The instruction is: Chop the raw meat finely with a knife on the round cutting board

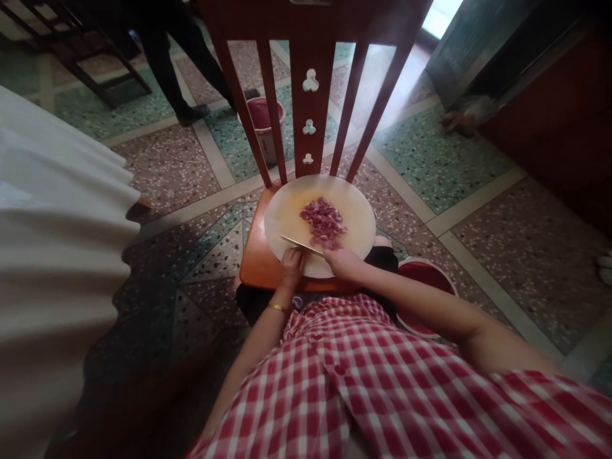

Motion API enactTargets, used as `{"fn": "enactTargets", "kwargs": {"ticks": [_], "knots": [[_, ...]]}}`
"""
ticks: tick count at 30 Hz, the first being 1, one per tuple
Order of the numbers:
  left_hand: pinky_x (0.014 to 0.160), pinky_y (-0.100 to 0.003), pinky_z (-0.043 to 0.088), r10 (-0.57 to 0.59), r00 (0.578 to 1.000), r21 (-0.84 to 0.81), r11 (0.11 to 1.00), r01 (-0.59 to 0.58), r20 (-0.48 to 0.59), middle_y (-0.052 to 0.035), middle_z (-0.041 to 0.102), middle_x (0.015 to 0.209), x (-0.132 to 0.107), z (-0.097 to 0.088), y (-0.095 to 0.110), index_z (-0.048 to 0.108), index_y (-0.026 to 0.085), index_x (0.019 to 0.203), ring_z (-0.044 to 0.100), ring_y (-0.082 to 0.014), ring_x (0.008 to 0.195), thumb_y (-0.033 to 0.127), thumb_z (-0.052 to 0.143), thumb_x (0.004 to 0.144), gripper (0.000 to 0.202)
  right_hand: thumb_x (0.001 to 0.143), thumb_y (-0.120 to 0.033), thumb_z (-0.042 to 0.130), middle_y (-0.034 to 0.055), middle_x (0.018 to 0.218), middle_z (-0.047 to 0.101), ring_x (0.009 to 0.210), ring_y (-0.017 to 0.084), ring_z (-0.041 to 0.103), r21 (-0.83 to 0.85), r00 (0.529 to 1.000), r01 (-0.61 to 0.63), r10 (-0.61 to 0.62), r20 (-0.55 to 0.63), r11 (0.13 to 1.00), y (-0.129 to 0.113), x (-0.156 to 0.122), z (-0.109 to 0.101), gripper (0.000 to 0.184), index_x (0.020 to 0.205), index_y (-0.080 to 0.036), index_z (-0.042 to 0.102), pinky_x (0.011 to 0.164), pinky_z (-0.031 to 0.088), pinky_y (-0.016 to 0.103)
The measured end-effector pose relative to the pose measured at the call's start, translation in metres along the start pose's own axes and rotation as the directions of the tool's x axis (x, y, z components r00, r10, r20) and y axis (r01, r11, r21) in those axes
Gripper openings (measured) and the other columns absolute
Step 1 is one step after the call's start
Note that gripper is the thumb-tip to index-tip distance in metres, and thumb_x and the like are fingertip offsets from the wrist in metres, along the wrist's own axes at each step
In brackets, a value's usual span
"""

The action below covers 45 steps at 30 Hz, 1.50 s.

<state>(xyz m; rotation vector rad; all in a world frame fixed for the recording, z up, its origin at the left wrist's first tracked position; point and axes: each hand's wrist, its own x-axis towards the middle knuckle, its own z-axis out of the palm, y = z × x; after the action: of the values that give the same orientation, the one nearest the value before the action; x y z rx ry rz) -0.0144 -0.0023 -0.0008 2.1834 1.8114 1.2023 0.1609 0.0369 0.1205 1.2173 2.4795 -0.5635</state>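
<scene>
A round pale cutting board (287, 210) lies on the seat of a wooden chair (255, 264). A pile of chopped red meat (324, 223) sits on the board's middle. My right hand (344, 261) is closed at the board's near edge on the handle end of a knife (299, 243), whose blade lies across the board just in front of the meat, tip to the left. My left hand (291, 266), with a gold bangle at the wrist, rests with curled fingers on the board's near edge under the blade; what it grips is hidden.
The chair back (310, 83) rises behind the board. A red bowl (423, 280) stands on the floor to the chair's right, a red bucket (262, 118) behind it. Another person's legs (167, 70) stand at the back left. A white cloth (52, 255) fills the left.
</scene>
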Motion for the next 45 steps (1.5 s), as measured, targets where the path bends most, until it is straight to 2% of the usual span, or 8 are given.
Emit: {"fn": "enactTargets", "kwargs": {"ticks": [6, 16, 22, 29, 32, 37, 41, 45], "knots": [[0.076, -0.035, 0.048, 0.013, 1.000, -0.018, 1.000, -0.013, -0.009, -0.0091, 0.061, 0.085, 0.000, 0.002, -0.002, 0.062, 0.017, 0.087, 0.056, -0.0195, 0.084, 0.023, 0.043, 0.089, 0.019, 0.088, -0.012, 0.031, 0.0162, 0.100, 0.062, 0.087, 0.023, 0.061, -0.002, 0.995, 0.050, -0.050, -0.092, 0.999, -0.021, 0.033, -0.001, 0.037, 0.123, -0.011, 0.045, 0.074, 0.047, 0.031], [0.077, -0.035, 0.047, -0.012, 1.000, 0.034, 0.999, 0.012, 0.016, -0.0082, 0.061, 0.086, -0.001, -0.008, 0.007, 0.064, 0.018, 0.092, 0.055, -0.0193, 0.084, 0.025, 0.046, 0.089, 0.019, 0.088, -0.015, 0.036, 0.0121, 0.099, 0.063, 0.086, 0.024, 0.062, 0.019, 0.997, -0.073, 0.072, 0.015, 0.997, 0.022, -0.016, -0.003, 0.041, 0.129, -0.018, 0.040, 0.072, 0.047, 0.032], [0.075, -0.034, 0.048, 0.018, 1.000, 0.051, 0.999, -0.017, -0.014, -0.0088, 0.062, 0.083, -0.006, -0.004, 0.001, 0.062, 0.017, 0.088, 0.056, -0.0196, 0.084, 0.022, 0.043, 0.089, 0.020, 0.087, -0.014, 0.037, 0.0123, 0.092, 0.064, 0.084, 0.023, 0.061, 0.009, 0.999, 0.025, -0.025, 0.027, 1.000, 0.005, -0.007, -0.002, 0.031, 0.113, -0.014, 0.052, 0.072, 0.046, 0.029], [0.070, -0.032, 0.048, 0.037, 0.999, 0.107, 0.994, -0.035, -0.021, -0.0085, 0.060, 0.079, -0.009, -0.001, -0.003, 0.062, 0.017, 0.087, 0.055, -0.0188, 0.076, 0.022, 0.042, 0.088, 0.021, 0.092, -0.015, 0.029, 0.0148, 0.102, 0.061, 0.090, 0.024, 0.060, 0.020, 0.991, 0.109, -0.107, -0.083, 0.994, -0.027, 0.033, -0.001, 0.038, 0.128, -0.015, 0.043, 0.075, 0.046, 0.032], [0.071, -0.033, 0.048, 0.056, 0.998, 0.117, 0.992, -0.054, -0.017, -0.0096, 0.061, 0.083, -0.009, -0.004, -0.001, 0.063, 0.017, 0.090, 0.055, -0.0194, 0.079, 0.022, 0.043, 0.089, 0.020, 0.090, -0.013, 0.033, 0.0152, 0.101, 0.062, 0.092, 0.023, 0.059, 0.036, 0.993, 0.098, -0.095, -0.076, 0.995, -0.017, 0.025, 0.002, 0.039, 0.128, -0.013, 0.042, 0.078, 0.044, 0.031], [0.079, -0.033, 0.049, 0.049, 0.999, 0.021, 0.999, -0.049, -0.023, -0.0085, 0.062, 0.090, -0.009, -0.009, 0.002, 0.063, 0.017, 0.095, 0.056, -0.0186, 0.088, 0.021, 0.047, 0.088, 0.018, 0.088, -0.015, 0.038, 0.0123, 0.097, 0.064, 0.086, 0.023, 0.062, 0.045, 0.998, -0.055, 0.055, -0.003, 0.997, 0.015, -0.008, 0.003, 0.043, 0.131, -0.015, 0.038, 0.072, 0.046, 0.030], [0.078, -0.034, 0.050, 0.037, 0.999, 0.022, 0.999, -0.037, -0.037, -0.0097, 0.062, 0.088, -0.011, -0.008, 0.000, 0.063, 0.016, 0.092, 0.057, -0.0191, 0.087, 0.022, 0.046, 0.089, 0.018, 0.090, -0.020, 0.037, 0.0122, 0.097, 0.064, 0.085, 0.024, 0.062, 0.052, 1.000, 0.006, -0.007, 0.007, 0.999, 0.018, -0.016, 0.002, 0.032, 0.120, -0.017, 0.048, 0.069, 0.046, 0.029], [0.079, -0.036, 0.050, 0.008, 1.000, 0.001, 1.000, -0.008, -0.009, -0.0106, 0.063, 0.087, -0.012, -0.004, -0.004, 0.063, 0.016, 0.089, 0.057, -0.0202, 0.088, 0.024, 0.045, 0.089, 0.020, 0.087, -0.015, 0.040, 0.0119, 0.092, 0.065, 0.082, 0.023, 0.062, 0.030, 0.999, 0.047, -0.047, 0.002, 0.998, 0.007, -0.006, 0.004, 0.026, 0.110, -0.015, 0.051, 0.068, 0.046, 0.028]]}}
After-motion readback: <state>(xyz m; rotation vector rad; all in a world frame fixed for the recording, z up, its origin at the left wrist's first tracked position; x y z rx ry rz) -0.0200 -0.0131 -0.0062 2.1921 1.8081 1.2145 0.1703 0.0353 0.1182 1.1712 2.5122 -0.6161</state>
